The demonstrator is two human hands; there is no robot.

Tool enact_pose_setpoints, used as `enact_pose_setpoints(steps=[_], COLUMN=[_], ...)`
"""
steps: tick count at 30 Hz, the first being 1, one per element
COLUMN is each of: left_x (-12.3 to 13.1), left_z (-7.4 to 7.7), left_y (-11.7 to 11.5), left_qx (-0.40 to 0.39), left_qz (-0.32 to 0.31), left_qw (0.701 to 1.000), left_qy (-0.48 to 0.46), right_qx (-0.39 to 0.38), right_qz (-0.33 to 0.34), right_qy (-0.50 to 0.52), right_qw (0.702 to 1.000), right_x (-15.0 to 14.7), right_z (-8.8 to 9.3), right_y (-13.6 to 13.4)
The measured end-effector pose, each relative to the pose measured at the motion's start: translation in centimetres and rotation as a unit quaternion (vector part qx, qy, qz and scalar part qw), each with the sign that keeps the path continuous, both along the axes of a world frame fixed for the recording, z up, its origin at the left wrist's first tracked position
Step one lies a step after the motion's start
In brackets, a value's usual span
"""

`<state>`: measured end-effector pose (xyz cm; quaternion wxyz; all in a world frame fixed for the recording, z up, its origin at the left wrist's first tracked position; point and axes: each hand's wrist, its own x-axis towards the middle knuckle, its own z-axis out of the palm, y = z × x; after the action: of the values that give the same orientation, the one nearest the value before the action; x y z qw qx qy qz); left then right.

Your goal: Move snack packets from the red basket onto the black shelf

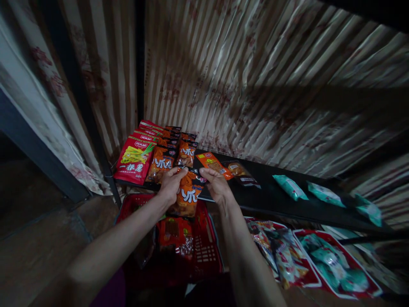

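An orange and black snack packet (pixel 188 196) hangs upright between my hands, above the near edge of a black shelf (pixel 265 192). My left hand (pixel 171 184) pinches its top left corner, and my right hand (pixel 214 183) pinches the top right one. Behind it, similar orange packets (pixel 162 160) stand in two rows on the shelf. Red packets with a yellow and green picture (pixel 134 160) line up at the shelf's left end. Below my hands, a red basket (pixel 207 243) holds orange packets (pixel 175 234).
An orange packet (pixel 212 163) and a brown packet (pixel 241 172) lie on the shelf, with teal packets (pixel 290 186) farther right. Below stand red baskets of colourful packets (pixel 283 251) and teal packets (pixel 335 262). Dark posts (pixel 139 64) and a striped curtain (pixel 223 76) border the shelf.
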<state>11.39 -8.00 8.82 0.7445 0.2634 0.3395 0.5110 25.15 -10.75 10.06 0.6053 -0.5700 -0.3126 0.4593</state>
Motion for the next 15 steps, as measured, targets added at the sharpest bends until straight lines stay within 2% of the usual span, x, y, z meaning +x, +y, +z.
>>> enact_pose_setpoints(steps=[5,9,15], left_x=[0.4,0.8,0.7], left_z=[0.1,0.4,0.8], left_y=[0.1,-0.1,-0.1], left_qx=[-0.012,0.014,0.055], left_qz=[0.010,0.006,-0.092], left_qw=[1.000,1.000,0.994], left_qy=[0.009,0.019,0.037], right_qx=[0.016,0.043,0.087], right_qz=[-0.002,-0.044,-0.121], right_qy=[0.037,0.054,0.090], right_qw=[0.999,0.997,0.985], right_x=[0.2,0.3,0.2], right_z=[-0.3,-0.9,-1.8], right_y=[-1.0,-1.4,-1.4])
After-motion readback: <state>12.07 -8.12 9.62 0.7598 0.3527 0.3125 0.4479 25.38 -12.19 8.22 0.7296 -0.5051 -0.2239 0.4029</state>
